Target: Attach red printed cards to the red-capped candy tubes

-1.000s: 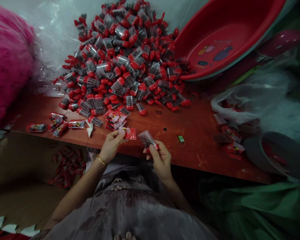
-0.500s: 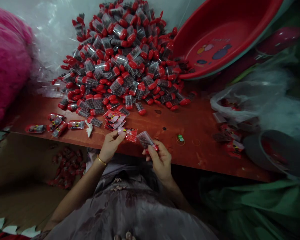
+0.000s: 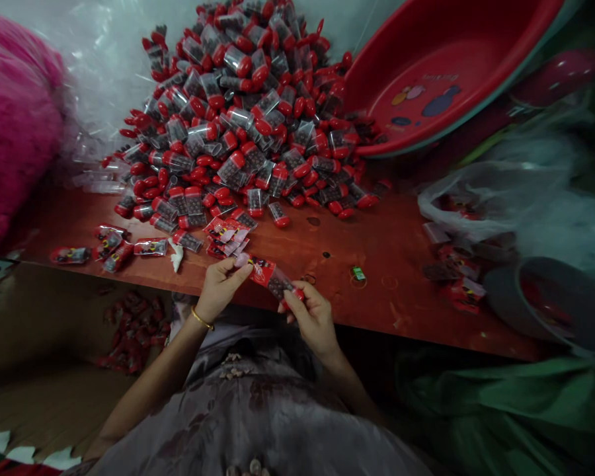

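Between finger and thumb, my left hand pinches the pink end of a small red printed card. My right hand grips a clear flat plastic case by its red cap. The case has a dark patterned or bead-like filling. The card's other end meets the case's far end; whether it is inside or only overlapping I cannot tell. Just beyond my left hand lies a small stack of similar red cards. Behind it rises a large heap of clear red-capped cases.
Several card-filled cases lie at the left by a white scrap. A red basin leans at the back right. A green tag, a grey tub and a plastic bag are at the right.
My right hand has moved left with the case, turning it, and the card now meets its end. Before, the two were slightly apart. My left hand has barely moved.
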A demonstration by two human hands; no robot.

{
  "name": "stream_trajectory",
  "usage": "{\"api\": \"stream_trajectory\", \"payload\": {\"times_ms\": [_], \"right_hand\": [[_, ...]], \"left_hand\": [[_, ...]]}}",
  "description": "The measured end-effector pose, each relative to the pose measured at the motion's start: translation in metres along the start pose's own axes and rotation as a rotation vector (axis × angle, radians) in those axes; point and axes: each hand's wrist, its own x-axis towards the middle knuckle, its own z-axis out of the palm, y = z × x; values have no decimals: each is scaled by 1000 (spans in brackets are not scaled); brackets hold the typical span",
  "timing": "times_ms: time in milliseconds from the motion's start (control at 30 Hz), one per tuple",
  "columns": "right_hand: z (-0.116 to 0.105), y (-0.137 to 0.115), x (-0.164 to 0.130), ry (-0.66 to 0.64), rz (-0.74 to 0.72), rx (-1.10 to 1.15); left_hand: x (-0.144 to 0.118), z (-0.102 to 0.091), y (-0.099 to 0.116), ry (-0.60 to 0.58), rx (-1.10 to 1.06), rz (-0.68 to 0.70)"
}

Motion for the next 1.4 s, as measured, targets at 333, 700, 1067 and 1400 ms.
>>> {"api": "stream_trajectory", "payload": {"times_ms": [333,700,1067,1400], "right_hand": [[5,7,7,-66,-14,-35],[9,5,22,-156,-21,160],[31,15,34,-91,-194,-66],[20,-5,131,58,-478,-969]], "left_hand": [[-6,19,2,105,-377,-205],[-8,29,4,24,-581,-391],[-28,4,-1,-153,-517,-555],[-70,-126,-20,492,-582,-614]]}}
